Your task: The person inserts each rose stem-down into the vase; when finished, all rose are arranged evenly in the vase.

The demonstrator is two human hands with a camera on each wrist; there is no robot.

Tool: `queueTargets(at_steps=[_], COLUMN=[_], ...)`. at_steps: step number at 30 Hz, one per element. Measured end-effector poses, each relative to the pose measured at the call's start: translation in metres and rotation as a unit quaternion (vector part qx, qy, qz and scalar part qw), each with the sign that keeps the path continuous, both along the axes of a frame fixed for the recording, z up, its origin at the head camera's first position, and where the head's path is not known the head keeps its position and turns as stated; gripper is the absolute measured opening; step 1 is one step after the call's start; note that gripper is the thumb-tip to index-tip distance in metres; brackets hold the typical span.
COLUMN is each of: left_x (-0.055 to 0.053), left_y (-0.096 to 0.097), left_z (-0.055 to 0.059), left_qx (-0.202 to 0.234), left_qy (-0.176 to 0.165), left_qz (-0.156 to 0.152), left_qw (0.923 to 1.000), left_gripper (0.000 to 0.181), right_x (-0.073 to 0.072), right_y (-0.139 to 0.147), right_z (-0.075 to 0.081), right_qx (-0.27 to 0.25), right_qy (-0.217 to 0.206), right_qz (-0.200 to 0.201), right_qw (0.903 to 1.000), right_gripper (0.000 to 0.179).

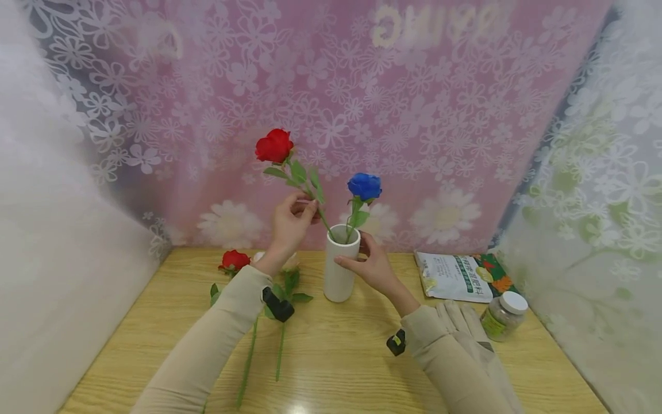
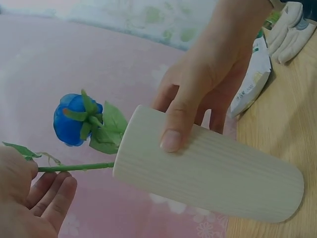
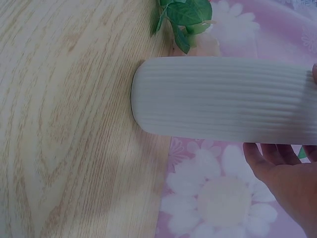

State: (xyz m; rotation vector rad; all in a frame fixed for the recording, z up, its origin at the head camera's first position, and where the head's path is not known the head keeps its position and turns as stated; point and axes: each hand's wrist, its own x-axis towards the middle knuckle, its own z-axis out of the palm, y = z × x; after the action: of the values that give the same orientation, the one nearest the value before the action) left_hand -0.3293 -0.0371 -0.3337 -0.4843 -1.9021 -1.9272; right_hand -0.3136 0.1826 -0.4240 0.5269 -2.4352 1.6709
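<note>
Lying red rose (image 1: 234,260): on the worktop (image 1: 320,362).
Left hand (image 1: 292,224): your fingers pinch the raised red rose (image 1: 274,145) by its stem, lower end inside the white vase (image 1: 338,279).
Vase: upright on the worktop, blue rose (image 1: 365,187) inside.
Right hand (image 1: 376,265): your fingers and thumb grip it near the rim.

One vase (image 1: 339,276) stands near the far edge of the bench (image 1: 336,362). There are two hands, a left hand (image 1: 293,224) and a right hand (image 1: 376,267). Red roses number two: one upper red rose (image 1: 274,145) and one lower red rose (image 1: 235,260) toward the far left corner. There is one blue rose (image 1: 365,187). Near the far right corner lies one bag (image 1: 457,278); by the right edge, one jar (image 1: 504,316). Wrist cameras number two, one left camera (image 1: 278,305) and one right camera (image 1: 396,342).
</note>
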Motion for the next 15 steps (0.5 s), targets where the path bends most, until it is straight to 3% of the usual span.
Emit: queueTargets(at_steps=[6,9,15], left_x=[0.002,0.003,0.002], left_y=[0.007,0.011,0.017], left_z=[-0.003,-0.003,-0.005], left_qx=[-0.089,-0.132,-0.203], left_qy=[0.022,0.031,0.034], left_qz=[0.001,0.017,0.021], left_qw=[0.9958,0.9906,0.9784], left_gripper=[0.015,0.017,0.019], right_x=[-0.001,-0.001,0.0], right_y=[0.001,0.001,-0.001], right_z=[-0.001,-0.002,-0.001], right_qx=[0.003,0.005,0.007], right_qy=[-0.001,-0.003,-0.007], right_qz=[-0.005,-0.004,0.003], right_qw=[1.0,1.0,0.9999], right_gripper=[0.08,0.082,0.086])
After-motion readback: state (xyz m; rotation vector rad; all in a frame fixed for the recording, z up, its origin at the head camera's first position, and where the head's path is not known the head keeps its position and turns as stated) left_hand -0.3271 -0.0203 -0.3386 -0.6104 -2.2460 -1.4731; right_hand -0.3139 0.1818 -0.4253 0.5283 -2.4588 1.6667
